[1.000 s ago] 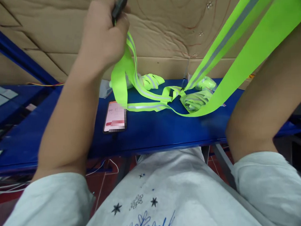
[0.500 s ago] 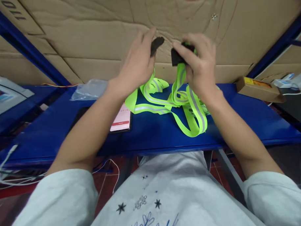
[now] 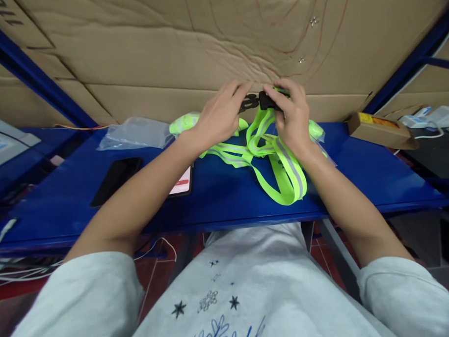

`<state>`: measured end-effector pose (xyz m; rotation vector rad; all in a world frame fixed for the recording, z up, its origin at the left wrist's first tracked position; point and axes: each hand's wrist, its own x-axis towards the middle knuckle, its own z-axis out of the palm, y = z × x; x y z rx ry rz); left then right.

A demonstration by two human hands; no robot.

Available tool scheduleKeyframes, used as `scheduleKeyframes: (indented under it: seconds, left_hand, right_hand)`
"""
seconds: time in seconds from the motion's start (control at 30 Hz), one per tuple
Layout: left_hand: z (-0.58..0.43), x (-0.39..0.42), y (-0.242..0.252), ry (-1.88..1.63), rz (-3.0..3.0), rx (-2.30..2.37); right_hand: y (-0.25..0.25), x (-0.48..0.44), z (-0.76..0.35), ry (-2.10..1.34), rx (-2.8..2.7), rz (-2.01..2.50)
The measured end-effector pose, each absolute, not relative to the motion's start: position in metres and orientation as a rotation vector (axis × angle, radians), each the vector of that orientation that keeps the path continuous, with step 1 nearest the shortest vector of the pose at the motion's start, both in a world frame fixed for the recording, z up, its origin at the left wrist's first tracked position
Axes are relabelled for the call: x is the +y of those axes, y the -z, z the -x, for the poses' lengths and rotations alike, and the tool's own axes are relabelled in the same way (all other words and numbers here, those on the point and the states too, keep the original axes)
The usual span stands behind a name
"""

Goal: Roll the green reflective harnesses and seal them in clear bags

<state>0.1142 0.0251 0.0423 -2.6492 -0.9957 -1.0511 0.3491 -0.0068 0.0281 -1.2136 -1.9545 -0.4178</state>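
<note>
My left hand [image 3: 222, 112] is closed on the black pronged half of a side-release buckle [image 3: 249, 102], its prongs pointing right. Opposite it, my right hand [image 3: 289, 112] pinches the black socket half [image 3: 268, 101]. The two halves are almost end to end; whether the prong tips touch the socket I cannot tell. From the socket half hangs a neon yellow-green strap [image 3: 291, 161] with a silver reflective stripe, which loops over the blue table [image 3: 225, 203]. More of this webbing lies bunched behind my wrists, partly hidden by them.
A clear plastic bag [image 3: 135, 134] lies at the back left. Near my left forearm are a black phone [image 3: 116, 179] and a second phone with a lit pink screen [image 3: 181, 184]. An open cardboard box [image 3: 380, 130] stands at the right. A cardboard panel [image 3: 143, 58] rises behind the table.
Both hands have come lower and closer together, bringing the two buckle halves nearly end to end. The left half's prongs now show. My view has shifted slightly.
</note>
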Motion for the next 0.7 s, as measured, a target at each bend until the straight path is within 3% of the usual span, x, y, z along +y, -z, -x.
scheduleKeyframes:
  seconds: [0.17, 0.33, 0.7]
  left_hand:
    - [-0.107, 0.037, -0.038, 1.129, 2.677, -0.834]
    - [-0.113, 0.017, -0.043, 0.949, 2.772, -0.864]
    - [-0.124, -0.009, -0.055, 1.034, 3.006, -0.948]
  right_hand:
    - [-0.031, -0.009, -0.348, 0.375, -1.983, 1.186]
    - [-0.036, -0.013, -0.344, 0.296, -2.099, 1.229]
    - [-0.037, -0.021, -0.333, 0.128, -2.163, 1.232]
